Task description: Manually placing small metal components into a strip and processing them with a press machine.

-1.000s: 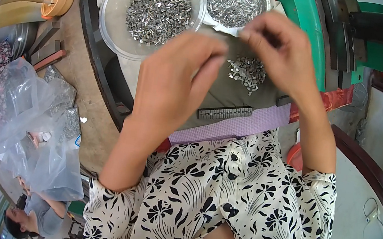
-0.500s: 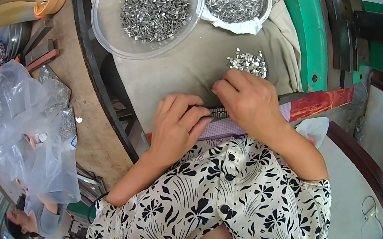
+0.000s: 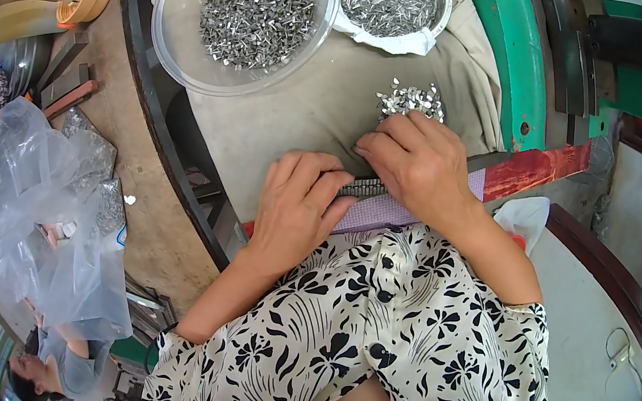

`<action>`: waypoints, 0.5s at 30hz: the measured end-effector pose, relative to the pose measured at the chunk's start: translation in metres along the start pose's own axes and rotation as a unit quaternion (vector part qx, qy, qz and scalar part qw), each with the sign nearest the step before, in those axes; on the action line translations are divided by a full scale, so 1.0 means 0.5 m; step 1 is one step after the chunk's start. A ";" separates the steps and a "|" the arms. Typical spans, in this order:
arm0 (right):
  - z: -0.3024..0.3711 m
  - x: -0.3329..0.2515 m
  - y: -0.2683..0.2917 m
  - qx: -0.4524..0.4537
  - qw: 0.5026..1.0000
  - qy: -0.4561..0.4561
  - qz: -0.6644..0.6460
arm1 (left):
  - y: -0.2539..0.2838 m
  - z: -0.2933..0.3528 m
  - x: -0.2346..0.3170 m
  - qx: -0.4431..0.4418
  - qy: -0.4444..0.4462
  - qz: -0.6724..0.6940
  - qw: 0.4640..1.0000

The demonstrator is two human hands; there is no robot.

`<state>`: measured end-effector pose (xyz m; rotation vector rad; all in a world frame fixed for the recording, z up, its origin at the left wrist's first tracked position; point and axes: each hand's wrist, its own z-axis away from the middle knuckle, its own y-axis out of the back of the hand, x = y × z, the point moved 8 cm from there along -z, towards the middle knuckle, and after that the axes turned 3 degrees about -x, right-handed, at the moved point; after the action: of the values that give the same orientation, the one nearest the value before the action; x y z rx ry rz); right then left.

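While both sets of fingers are pressed flat and close together, a narrow toothed metal strip (image 3: 362, 187) is pinned between them on the grey cloth (image 3: 299, 124) at the bench edge. The left hand (image 3: 297, 205) is laid palm down with its fingertips touching the strip's near end; the right hand (image 3: 416, 165) covers the far end, fingers curled down on it, so most of the strip is hidden. Whether anything small is pinched under the right fingertips cannot be told. Just beyond the right fingers a small heap of shiny metal pieces (image 3: 411, 98) is spread on the cloth. Just under the hands a purple checked strip (image 3: 385, 210) is seen against a black-and-white floral garment (image 3: 368, 330). Farther out from the left fingers a clear plastic bowl (image 3: 188, 34) of grey metal clips is set, and beside it a white-lined bowl (image 3: 396, 43) of similar parts. Well off to the left, crumpled clear plastic bags (image 3: 50, 203) are piled.

With the strip so near the bench edge, it could be tipped off by uneven pressure, and the loose heap could be scattered by a brush of the right hand.
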<state>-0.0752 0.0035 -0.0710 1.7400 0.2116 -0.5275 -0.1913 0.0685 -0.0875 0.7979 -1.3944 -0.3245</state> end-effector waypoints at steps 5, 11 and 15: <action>0.004 0.020 0.021 0.032 0.994 -0.042 -0.094 | 0.006 0.017 -0.004 -0.015 -0.012 -0.014 1.000; 0.015 0.016 0.018 0.016 0.996 -0.067 -0.064 | 0.022 0.054 -0.028 0.054 0.031 -0.009 0.998; 0.008 0.007 0.011 -0.003 0.970 -0.108 -0.220 | 0.045 0.073 -0.021 0.140 0.017 0.013 0.990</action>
<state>-0.0707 -0.0024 -0.0683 1.6169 0.4468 -1.0322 -0.2333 0.0798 -0.0814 1.0094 -1.4348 -0.0936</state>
